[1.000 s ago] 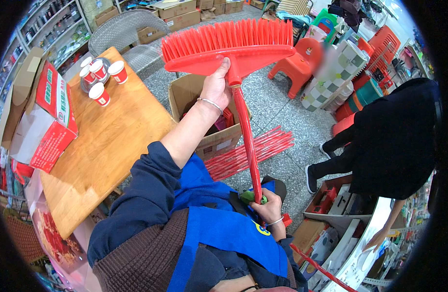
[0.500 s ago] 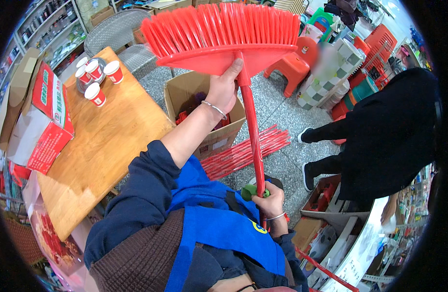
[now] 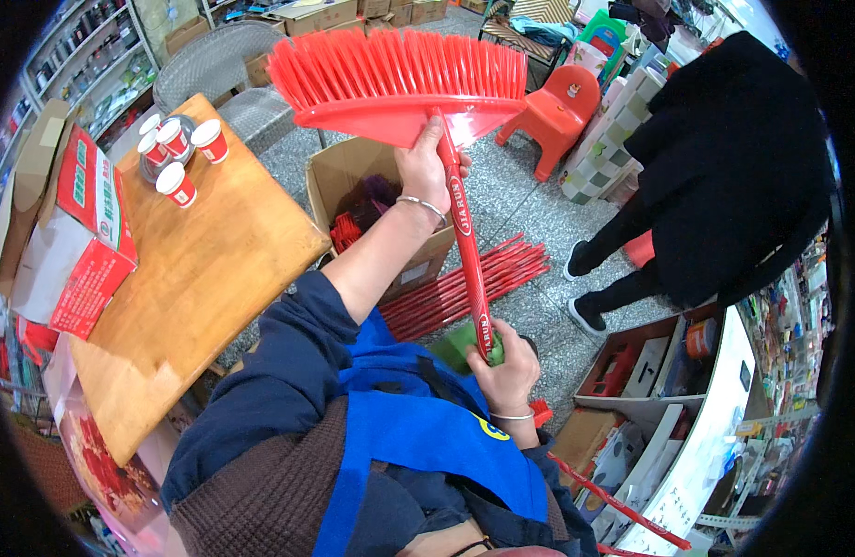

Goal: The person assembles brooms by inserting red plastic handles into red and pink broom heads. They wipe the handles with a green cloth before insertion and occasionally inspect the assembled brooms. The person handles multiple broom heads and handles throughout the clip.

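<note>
A red broom (image 3: 399,88) is held up in front of me, its bristles pointing away and its handle slanting down toward my body. My left hand (image 3: 427,172) is wrapped round the top of the handle, right under the broom head, with the thumb lying against the head. Lower down, my right hand (image 3: 506,369) closes round the handle's near end. A soft-looking green piece (image 3: 457,343), perhaps a cloth, sits between that hand and the handle, partly hidden by them.
Left of me stands a wooden table (image 3: 232,260) with paper cups (image 3: 176,184) and a red-and-white carton (image 3: 84,232). Beyond the broom are an open cardboard box (image 3: 330,186) and a bundle of red sticks (image 3: 474,288) on the floor. A person in black (image 3: 734,176) stands at right beside a shelf unit (image 3: 738,371).
The broom has shifted a little left and down, and its handle has turned so its printed side shows. My right hand has moved up slightly. The person in black has moved farther away.
</note>
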Available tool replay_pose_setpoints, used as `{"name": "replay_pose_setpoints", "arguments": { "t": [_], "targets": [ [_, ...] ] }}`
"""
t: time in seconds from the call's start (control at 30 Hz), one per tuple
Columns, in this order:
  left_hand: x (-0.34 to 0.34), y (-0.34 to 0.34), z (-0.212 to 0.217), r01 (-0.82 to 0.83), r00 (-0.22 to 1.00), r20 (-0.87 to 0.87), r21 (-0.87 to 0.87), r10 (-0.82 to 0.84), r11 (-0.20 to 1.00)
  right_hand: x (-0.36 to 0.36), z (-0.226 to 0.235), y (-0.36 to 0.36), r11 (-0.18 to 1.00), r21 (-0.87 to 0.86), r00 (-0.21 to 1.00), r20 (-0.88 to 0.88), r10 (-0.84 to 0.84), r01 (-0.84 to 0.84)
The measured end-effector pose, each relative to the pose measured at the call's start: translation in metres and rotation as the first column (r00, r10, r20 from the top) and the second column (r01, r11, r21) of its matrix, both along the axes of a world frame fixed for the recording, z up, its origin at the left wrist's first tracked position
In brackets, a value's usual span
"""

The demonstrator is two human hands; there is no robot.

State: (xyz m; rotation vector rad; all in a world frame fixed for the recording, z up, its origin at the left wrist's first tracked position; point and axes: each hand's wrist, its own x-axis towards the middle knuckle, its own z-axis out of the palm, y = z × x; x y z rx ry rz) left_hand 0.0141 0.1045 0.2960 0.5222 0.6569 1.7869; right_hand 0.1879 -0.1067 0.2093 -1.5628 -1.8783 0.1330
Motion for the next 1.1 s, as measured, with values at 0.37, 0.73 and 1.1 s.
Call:
{"name": "replay_pose_setpoints", "arguments": {
  "t": [0.37,0.73,1.1],
  "targets": [
    [0.021,-0.021,-0.017,0.049,0.999,0.001,-0.015,-0.049,0.999,-0.006,-0.018,0.013,0.997,0.075,0.997,0.071,-0.016,0.011],
    [0.006,-0.03,-0.014,0.371,0.923,0.074,0.099,-0.379,0.923,0.023,-0.025,0.02,0.596,-0.28,0.195,-0.959,-0.204,-0.752],
    [0.033,-0.056,-0.025,0.173,0.975,-0.144,0.001,-0.171,0.985,-0.008,0.0,0.021,0.983,0.179,0.998,0.046,-0.039,0.03]
  ]
}}
